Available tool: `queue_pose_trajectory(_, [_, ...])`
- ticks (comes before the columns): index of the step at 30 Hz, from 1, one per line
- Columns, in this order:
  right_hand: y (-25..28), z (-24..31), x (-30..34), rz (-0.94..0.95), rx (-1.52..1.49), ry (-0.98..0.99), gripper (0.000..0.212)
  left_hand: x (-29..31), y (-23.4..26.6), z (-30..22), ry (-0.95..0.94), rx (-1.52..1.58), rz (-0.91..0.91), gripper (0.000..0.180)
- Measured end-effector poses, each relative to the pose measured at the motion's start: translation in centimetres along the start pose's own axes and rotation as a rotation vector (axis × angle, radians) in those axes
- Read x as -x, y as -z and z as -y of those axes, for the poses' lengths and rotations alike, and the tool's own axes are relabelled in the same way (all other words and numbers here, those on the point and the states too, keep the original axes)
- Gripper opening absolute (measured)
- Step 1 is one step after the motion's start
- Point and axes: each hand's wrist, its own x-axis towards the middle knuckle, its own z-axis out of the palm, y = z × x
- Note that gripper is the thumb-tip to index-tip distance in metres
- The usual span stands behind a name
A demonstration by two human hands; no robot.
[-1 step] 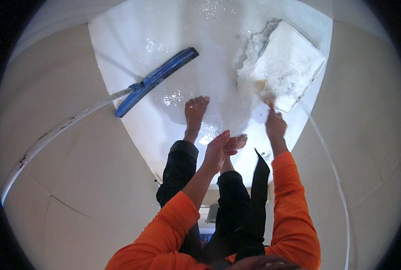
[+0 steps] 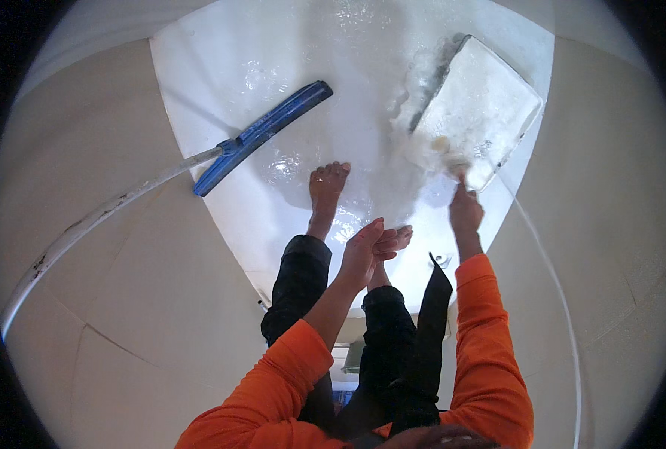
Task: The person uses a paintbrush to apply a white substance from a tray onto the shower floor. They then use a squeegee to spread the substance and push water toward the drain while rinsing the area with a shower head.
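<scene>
The fingers [image 2: 463, 187] of your right hand [image 2: 466, 215] are closed around a pale tool [image 2: 457, 162], too blurred to identify, at the near end of a white rectangular tray [image 2: 492, 105]. The tray lies tilted on the wet white floor [image 2: 254, 209], ahead of you and to your right, with foamy water [image 2: 415, 138] spread over its left edge. Your left hand [image 2: 360, 251] hangs in front of your legs, its fingers loosely bent and part-open, with nothing visible in them. You stand barefoot, your left foot [image 2: 328, 193] ahead of your right [image 2: 402, 236]. A blue squeegee [image 2: 273, 127] on a scuffed white pole [image 2: 101, 211] rests on your left, well apart from both hands. A thin white hose-like line [image 2: 556, 277] runs down your right side, and a round drain fitting [image 2: 441, 260] sits near your right forearm.
</scene>
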Motion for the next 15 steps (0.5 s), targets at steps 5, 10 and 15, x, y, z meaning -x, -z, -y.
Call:
queue_pose_trajectory(5, [-0.7,2.1,-9.8,-0.314,-0.400,-0.246,0.043,-0.3,1.6,1.5,0.041,0.050,-0.058,0.041])
queue_pose_trajectory(10, [-3.4,5.3,-5.8,-0.340,-0.112,0.221,0.053,-0.2,1.9,1.8,0.020,0.008,-0.059,0.041])
queue_pose_trajectory(15, [0.5,-3.1,-0.8,0.131,0.341,0.228,0.056,-0.2,1.3,1.5,0.009,-0.016,0.010,0.045])
